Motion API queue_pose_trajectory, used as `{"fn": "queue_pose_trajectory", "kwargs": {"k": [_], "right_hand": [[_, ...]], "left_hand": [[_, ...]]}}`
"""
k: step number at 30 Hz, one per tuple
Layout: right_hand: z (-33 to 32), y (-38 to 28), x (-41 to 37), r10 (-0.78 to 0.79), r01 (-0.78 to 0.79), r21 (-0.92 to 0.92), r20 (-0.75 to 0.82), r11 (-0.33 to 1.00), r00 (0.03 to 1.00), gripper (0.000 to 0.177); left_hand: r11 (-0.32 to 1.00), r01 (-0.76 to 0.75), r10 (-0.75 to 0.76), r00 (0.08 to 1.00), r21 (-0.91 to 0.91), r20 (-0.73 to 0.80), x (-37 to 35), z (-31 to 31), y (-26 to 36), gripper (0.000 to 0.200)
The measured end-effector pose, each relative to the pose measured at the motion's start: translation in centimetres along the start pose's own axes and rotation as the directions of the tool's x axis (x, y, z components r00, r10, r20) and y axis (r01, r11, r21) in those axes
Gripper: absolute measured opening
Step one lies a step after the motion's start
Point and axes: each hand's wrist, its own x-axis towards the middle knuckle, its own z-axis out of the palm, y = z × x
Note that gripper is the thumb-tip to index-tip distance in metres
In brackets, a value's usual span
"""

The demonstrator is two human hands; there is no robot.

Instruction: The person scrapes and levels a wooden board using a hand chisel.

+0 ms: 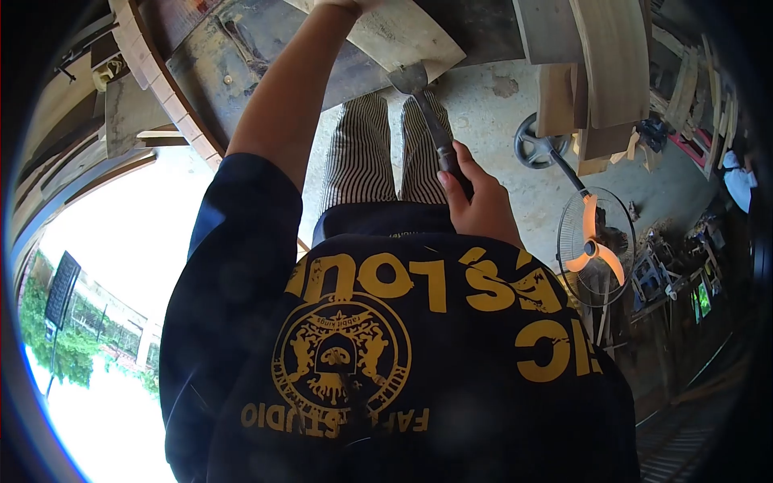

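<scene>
My right hand (479, 197) is closed around the dark handle of a metal scraper (437, 133). The scraper's wide blade lies at the near end of a pale wooden board (411, 40). My left arm reaches across to the board, and my left hand (342, 4) is at the top edge of the view, mostly cut off, so its fingers do not show. The board rests on a dark, stained worktable (278, 68) and sticks out over its near edge.
An orange-bladed fan (592, 249) stands on the floor at the right, its round base (539, 141) near stacked wooden boards (612, 56). Curved wooden pieces (165, 92) lie at the left. A person in light clothing (737, 181) is at the far right.
</scene>
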Motion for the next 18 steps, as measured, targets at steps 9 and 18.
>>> {"fn": "queue_pose_trajectory", "kwargs": {"k": [9,18], "right_hand": [[-1.2,-0.9,0.1,0.133,-0.141,0.081,0.097,0.987,0.986,0.05],[-1.0,-0.4,0.2,0.122,-0.143,0.19,0.115,0.971,0.986,0.049]], "left_hand": [[0.994,0.084,-0.084,0.996,-0.071,0.004,0.1,-0.3,0.5,0.027],[0.987,0.116,-0.12,0.992,-0.113,-0.029,0.3,-0.4,0.4,0.025]]}}
